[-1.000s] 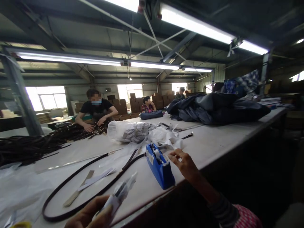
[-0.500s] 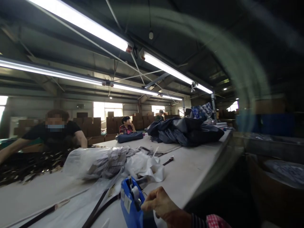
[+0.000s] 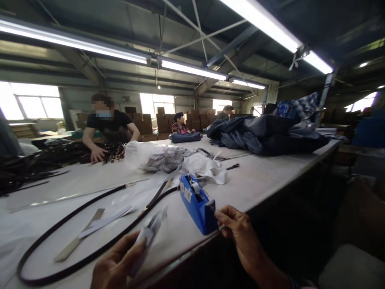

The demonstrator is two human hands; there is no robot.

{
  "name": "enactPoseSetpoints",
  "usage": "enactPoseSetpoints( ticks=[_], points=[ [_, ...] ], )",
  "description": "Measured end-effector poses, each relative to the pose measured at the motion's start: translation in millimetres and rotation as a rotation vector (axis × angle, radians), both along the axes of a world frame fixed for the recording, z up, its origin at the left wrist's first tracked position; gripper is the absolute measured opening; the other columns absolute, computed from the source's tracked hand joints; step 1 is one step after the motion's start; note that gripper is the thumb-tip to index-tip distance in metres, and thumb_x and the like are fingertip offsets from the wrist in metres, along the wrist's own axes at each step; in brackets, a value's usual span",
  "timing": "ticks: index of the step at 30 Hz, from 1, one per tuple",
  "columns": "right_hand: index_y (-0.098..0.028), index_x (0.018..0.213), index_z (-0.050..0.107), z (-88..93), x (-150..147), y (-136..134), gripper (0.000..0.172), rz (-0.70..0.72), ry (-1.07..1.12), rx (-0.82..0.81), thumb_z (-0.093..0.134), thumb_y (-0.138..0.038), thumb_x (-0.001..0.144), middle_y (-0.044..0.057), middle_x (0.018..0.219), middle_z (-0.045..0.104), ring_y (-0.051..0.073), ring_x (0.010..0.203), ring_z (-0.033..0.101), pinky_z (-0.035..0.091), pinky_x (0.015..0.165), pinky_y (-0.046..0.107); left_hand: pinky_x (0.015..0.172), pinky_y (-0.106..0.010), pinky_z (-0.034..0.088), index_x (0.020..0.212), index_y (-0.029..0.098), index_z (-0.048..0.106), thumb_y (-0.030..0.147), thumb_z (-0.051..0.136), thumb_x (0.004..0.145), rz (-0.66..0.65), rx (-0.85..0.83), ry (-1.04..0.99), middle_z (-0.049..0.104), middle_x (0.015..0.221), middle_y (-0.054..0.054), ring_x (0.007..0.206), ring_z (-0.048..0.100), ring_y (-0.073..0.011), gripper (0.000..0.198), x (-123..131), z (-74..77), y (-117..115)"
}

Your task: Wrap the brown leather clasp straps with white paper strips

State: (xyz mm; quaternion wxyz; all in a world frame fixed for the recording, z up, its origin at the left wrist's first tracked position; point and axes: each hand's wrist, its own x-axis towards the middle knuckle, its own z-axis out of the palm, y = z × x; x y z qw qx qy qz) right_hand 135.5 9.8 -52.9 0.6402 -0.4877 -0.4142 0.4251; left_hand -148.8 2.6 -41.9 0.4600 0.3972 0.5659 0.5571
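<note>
My left hand (image 3: 118, 261) grips a clear plastic packet (image 3: 149, 237) with something whitish and grey inside; I cannot make out its contents. Near the table's front edge stands a blue tape dispenser (image 3: 197, 204) with a roll of tape (image 3: 196, 188). My right hand (image 3: 236, 224) is at the dispenser's cutter end, thumb and forefinger pinched on what looks like the tape's end, which barely shows. A dark belt (image 3: 75, 210) curves in a wide loop across the table left of the dispenser. Flat pale strips (image 3: 81, 237) lie within the loop.
Behind the dispenser are a plastic bag of grey pieces (image 3: 162, 157) and crumpled white wrapping (image 3: 207, 166). Dark cloth (image 3: 264, 134) is heaped at the far right of the table (image 3: 258, 182). Across it, a co-worker (image 3: 110, 124) handles a pile of dark belts (image 3: 57, 158).
The view has swung left and down. My left hand has come into view with the plastic packet. My right hand is now at the dispenser's cutter end. The co-worker has straightened up somewhat.
</note>
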Motion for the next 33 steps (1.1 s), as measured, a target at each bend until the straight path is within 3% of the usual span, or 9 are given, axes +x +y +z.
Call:
enactPoseSetpoints(
  ticks=[5,9,12,17,20,26,33],
  points=[
    [-0.018,0.073,0.057,-19.5,-1,1,0.045,0.080,0.102,-0.106,0.084,-0.053,0.067,-0.002,0.061,0.057,0.007,0.049,0.041,0.017,0.045,0.020,0.066,-0.022,0.047,0.105,0.015,0.078,0.057,0.093,0.059,-0.037,0.041,-0.087,0.079,0.085,-0.004,0.078,0.065,-0.0192,0.064,20,-0.3,2],
    [-0.017,0.072,0.056,-26.7,10,-1,0.048,0.061,-0.025,-0.165,0.085,-0.055,0.065,-0.004,0.058,0.054,0.006,0.048,0.039,0.018,0.046,0.020,0.067,-0.025,0.043,0.105,0.014,0.078,0.059,0.089,0.065,-0.109,0.051,-0.107,0.076,0.083,-0.004,0.077,0.061,-0.0194,0.060,32,2.3,-2],
    [-0.017,0.075,0.058,-21.8,9,-14,0.047,0.166,-0.065,-0.132,0.083,-0.057,0.074,-0.004,0.060,0.051,0.006,0.051,0.039,0.021,0.047,0.021,0.069,-0.026,0.040,0.103,0.014,0.079,0.057,0.087,0.069,-0.148,0.076,-0.057,0.072,0.080,-0.003,0.078,0.058,-0.0196,0.055,41,-1.2,-4],
    [-0.018,0.078,0.056,0.9,-36,-30,0.040,0.454,0.128,-0.018,0.081,-0.049,0.084,-0.006,0.061,0.044,0.005,0.053,0.031,0.020,0.049,0.022,0.062,-0.026,0.040,0.100,0.015,0.079,0.055,0.083,0.074,-0.201,0.059,-0.072,0.068,0.075,-0.002,0.068,0.054,-0.0163,0.048,54,-6.1,-10],
    [-0.017,0.078,0.057,3.2,-68,-25,0.039,0.582,0.203,-0.023,0.081,-0.048,0.085,-0.007,0.060,0.043,0.005,0.053,0.029,0.019,0.049,0.022,0.069,-0.028,0.047,0.098,0.016,0.078,0.056,0.080,0.078,-0.235,0.101,-0.047,0.072,0.081,-0.004,0.075,0.061,-0.0202,0.044,53,-7.0,-14],
    [-0.017,0.074,0.055,-10.1,-93,-7,0.044,0.583,0.149,-0.057,0.079,-0.052,0.085,-0.008,0.056,0.041,0.005,0.050,0.026,0.017,0.047,0.023,0.070,-0.030,0.046,0.097,0.017,0.078,0.055,0.076,0.080,-0.137,0.139,0.095,0.072,0.086,-0.005,0.076,0.060,-0.0212,0.041,39,-11.2,-13],
    [-0.019,0.065,0.047,-10.3,-100,2,0.051,0.535,0.125,-0.084,0.081,-0.054,0.081,-0.009,0.052,0.036,0.005,0.048,0.022,0.014,0.046,0.024,0.087,-0.036,0.047,0.095,0.018,0.079,0.052,0.074,0.083,-0.086,0.194,0.252,0.071,0.098,-0.008,0.095,0.063,-0.0282,0.036,34,-3.5,-14]
  ],
)
